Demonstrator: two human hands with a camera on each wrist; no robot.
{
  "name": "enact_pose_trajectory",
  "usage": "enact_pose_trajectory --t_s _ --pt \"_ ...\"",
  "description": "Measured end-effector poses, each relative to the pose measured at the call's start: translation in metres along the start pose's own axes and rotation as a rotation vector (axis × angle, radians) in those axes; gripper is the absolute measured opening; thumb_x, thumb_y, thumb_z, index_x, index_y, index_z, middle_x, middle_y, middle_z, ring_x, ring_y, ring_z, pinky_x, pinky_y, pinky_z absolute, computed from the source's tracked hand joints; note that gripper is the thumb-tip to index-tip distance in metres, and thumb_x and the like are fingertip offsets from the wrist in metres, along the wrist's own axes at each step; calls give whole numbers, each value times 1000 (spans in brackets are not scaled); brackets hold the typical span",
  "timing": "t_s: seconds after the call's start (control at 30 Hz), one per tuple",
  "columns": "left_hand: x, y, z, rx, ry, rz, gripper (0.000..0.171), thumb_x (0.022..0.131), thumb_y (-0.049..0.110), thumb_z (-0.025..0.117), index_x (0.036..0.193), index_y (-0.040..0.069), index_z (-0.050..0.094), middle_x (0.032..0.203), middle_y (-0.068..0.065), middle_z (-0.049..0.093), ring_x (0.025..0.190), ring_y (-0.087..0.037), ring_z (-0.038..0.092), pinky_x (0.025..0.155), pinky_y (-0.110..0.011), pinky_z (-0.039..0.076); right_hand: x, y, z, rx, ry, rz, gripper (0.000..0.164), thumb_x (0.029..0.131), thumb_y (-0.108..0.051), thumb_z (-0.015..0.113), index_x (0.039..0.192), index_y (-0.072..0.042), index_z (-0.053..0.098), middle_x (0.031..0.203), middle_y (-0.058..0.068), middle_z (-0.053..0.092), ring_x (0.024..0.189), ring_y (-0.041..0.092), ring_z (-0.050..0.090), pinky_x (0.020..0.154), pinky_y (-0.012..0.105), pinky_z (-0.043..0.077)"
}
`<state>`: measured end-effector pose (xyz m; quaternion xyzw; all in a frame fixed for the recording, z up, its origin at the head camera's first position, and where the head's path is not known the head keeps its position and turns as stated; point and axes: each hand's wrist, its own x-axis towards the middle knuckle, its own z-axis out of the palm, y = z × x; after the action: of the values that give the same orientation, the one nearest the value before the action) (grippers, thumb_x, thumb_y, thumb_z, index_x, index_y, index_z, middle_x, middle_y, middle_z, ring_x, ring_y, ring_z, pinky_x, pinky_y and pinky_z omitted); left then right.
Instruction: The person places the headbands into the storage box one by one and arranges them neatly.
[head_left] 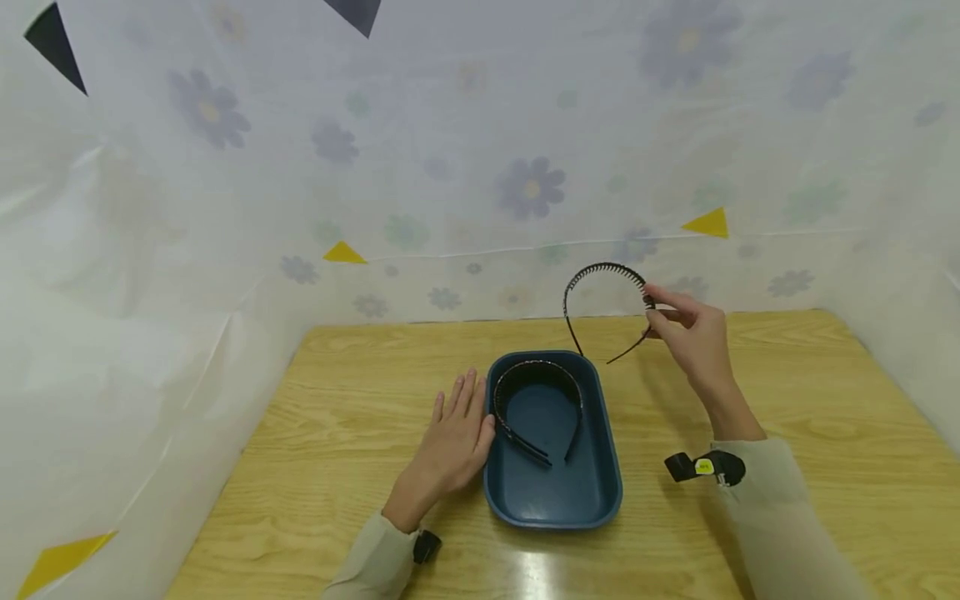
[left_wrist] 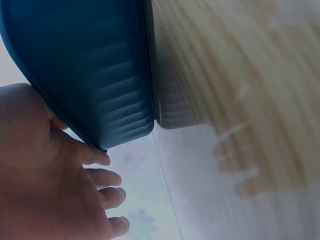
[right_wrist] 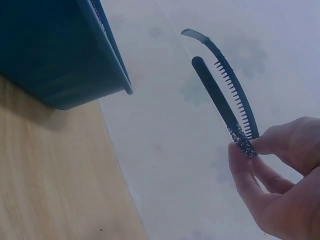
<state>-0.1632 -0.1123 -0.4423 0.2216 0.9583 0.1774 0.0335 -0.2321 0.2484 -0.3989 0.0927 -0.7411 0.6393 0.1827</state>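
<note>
A toothed black headband [head_left: 604, 267] is held upright at the back right of the blue tray [head_left: 553, 504]. My right hand [head_left: 693, 340] pinches one side of it between thumb and fingers. In the right wrist view the headband [right_wrist: 216, 92] shows inner comb teeth and a glittery stretch near the fingertips. My left hand [head_left: 453, 442] lies with straight fingers against the tray's left side. From the left wrist, that hand [left_wrist: 55, 170] is seen with its palm at the rim of the tray [left_wrist: 100, 65]. More black headbands [head_left: 517, 375], nested together, lie in the tray's far part.
The tray stands on a wood-grain table [head_left: 360, 467]. A white sheet with printed flowers [head_left: 450, 167] hangs behind the table's back edge and along the sides. Yellow triangles [head_left: 708, 223] mark the sheet.
</note>
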Motion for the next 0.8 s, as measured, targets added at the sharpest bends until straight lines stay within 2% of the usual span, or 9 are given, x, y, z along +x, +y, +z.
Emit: enact_pose_trajectory --t_s 0.27,0.33,0.57,0.8 --pt "-4 0 -1 3 -1 -3 61 113 34 25 164 1 17 171 -18 7 157 -36 8 123 -59 9 -10 -3 10 -173 -44 -40 38 98 0 65 137 1 65 132 24 63 98 10 69 71 19 58" --pt "-5 0 -1 4 0 -5 61 113 34 25 164 1 17 171 -18 6 157 -36 8 123 -59 9 -11 -5 12 -203 -45 -52 38 98 0 66 136 0 66 131 25 64 96 10 70 70 17 57" --pt "-6 1 -2 -1 3 -7 60 113 32 27 163 0 17 171 -17 5 157 -36 7 123 -60 9 -14 -14 17 -257 -42 -83 33 97 0 68 129 0 71 126 23 69 86 -7 66 67 16 56" --pt "-8 0 0 3 -4 -8 60 113 32 27 163 0 18 170 -18 7 156 -37 9 123 -60 10 -20 -16 23 -302 -24 -99 27 96 1 69 122 1 75 123 21 70 90 -6 63 69 11 53"
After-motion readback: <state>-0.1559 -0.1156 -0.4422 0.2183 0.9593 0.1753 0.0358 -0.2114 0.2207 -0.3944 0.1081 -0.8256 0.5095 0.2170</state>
